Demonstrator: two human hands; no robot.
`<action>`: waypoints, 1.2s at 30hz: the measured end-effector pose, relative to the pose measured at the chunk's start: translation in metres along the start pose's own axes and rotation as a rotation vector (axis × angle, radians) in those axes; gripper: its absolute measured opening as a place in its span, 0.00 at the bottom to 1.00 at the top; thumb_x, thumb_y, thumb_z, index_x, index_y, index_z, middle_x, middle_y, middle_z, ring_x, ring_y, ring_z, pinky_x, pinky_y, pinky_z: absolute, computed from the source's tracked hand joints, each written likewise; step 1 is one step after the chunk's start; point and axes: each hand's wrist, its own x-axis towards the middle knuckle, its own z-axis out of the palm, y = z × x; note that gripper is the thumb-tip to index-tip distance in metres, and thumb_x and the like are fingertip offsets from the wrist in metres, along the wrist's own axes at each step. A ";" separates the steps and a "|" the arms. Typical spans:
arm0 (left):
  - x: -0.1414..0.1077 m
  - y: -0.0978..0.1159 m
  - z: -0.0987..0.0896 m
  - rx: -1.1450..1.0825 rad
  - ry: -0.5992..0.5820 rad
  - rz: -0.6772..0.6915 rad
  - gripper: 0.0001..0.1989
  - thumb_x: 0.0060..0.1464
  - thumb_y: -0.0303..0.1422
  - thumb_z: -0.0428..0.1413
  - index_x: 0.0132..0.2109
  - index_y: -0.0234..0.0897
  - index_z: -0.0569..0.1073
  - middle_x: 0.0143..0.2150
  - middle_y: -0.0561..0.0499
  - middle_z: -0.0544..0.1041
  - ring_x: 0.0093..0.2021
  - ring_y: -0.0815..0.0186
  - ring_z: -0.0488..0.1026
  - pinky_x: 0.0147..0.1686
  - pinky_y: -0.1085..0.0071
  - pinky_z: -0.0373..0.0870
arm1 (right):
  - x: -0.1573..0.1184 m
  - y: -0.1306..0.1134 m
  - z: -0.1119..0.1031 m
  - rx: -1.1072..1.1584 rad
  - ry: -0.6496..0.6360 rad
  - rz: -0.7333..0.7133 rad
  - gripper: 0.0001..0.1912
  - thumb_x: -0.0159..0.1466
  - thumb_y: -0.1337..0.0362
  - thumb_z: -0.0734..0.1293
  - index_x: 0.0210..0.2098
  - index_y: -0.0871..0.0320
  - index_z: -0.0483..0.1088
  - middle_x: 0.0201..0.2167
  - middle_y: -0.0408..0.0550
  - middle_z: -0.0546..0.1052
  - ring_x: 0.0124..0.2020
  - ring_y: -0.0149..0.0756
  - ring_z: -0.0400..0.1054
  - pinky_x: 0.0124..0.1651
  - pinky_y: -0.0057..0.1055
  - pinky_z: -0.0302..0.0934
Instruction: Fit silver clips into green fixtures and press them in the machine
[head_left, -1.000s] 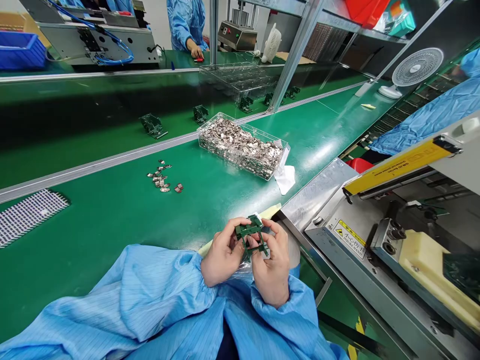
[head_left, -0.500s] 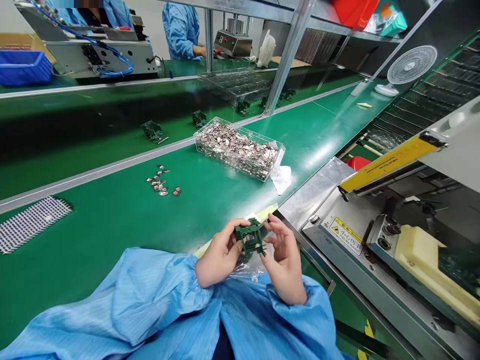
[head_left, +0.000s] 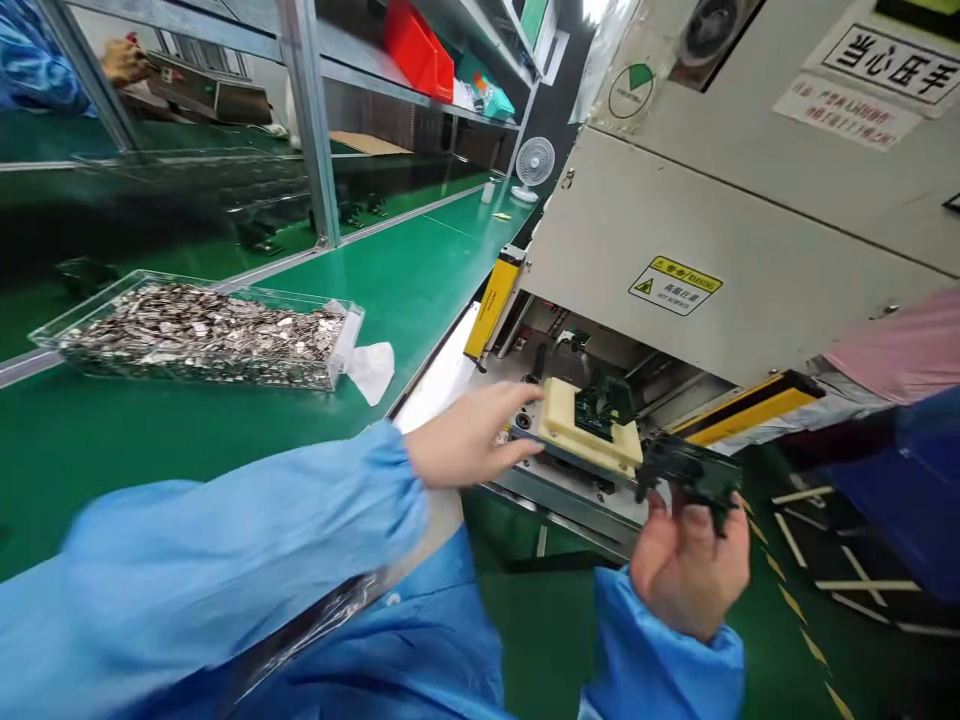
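My right hand [head_left: 694, 560] grips a dark green plastic part [head_left: 694, 475], held up at the right of the press. It is slightly blurred, so its details are unclear. My left hand [head_left: 480, 430] has thumb and fingers apart and nothing between them. Its fingertips reach the left side of a cream-coloured fixture block [head_left: 559, 405]; I cannot tell whether they touch. A second dark green part [head_left: 600, 405] sits in the fixture's recess. The fixture rests on the metal bed of the press, below its grey housing [head_left: 660, 220].
Yellow bars [head_left: 495, 305] flank the press opening. A clear box of small metal pieces [head_left: 217, 330] stands on the green bench [head_left: 225, 430], with a white scrap [head_left: 371, 372] beside it. A metal post [head_left: 309, 130] rises behind. At the right edge is another person's pink garment [head_left: 900, 345].
My view has swung right to the press. My hands have separated: the right has carried a green part over to the press, while the left has let go and reached to the fixture.
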 end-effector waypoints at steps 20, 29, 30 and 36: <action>-0.047 -0.033 -0.038 -0.286 0.065 -0.375 0.24 0.45 0.35 0.67 0.51 0.39 0.75 0.47 0.46 0.78 0.49 0.55 0.77 0.52 0.57 0.76 | 0.124 0.014 0.030 -0.452 -0.936 -0.032 0.33 0.58 0.50 0.73 0.59 0.53 0.64 0.52 0.52 0.75 0.55 0.48 0.69 0.59 0.50 0.60; -0.075 -0.073 -0.019 -0.239 -0.170 -0.584 0.34 0.40 0.38 0.67 0.57 0.41 0.73 0.70 0.41 0.58 0.68 0.47 0.59 0.62 0.55 0.64 | 0.076 0.052 -0.059 -0.794 -0.172 -0.060 0.40 0.60 0.38 0.62 0.60 0.61 0.63 0.58 0.63 0.69 0.59 0.56 0.63 0.59 0.57 0.57; -0.073 -0.075 -0.017 -0.232 -0.206 -0.580 0.34 0.40 0.37 0.67 0.58 0.41 0.73 0.70 0.41 0.58 0.68 0.47 0.59 0.62 0.55 0.63 | 0.068 0.063 -0.077 -0.820 -0.078 0.036 0.42 0.57 0.34 0.62 0.55 0.63 0.66 0.52 0.64 0.72 0.54 0.59 0.66 0.55 0.58 0.61; -0.062 -0.095 -0.026 -0.215 -0.234 -0.463 0.33 0.37 0.36 0.68 0.55 0.41 0.75 0.63 0.45 0.70 0.63 0.49 0.66 0.62 0.57 0.62 | 0.027 0.088 -0.128 -0.426 0.195 0.378 0.32 0.47 0.34 0.72 0.35 0.55 0.68 0.30 0.48 0.74 0.31 0.46 0.71 0.34 0.44 0.70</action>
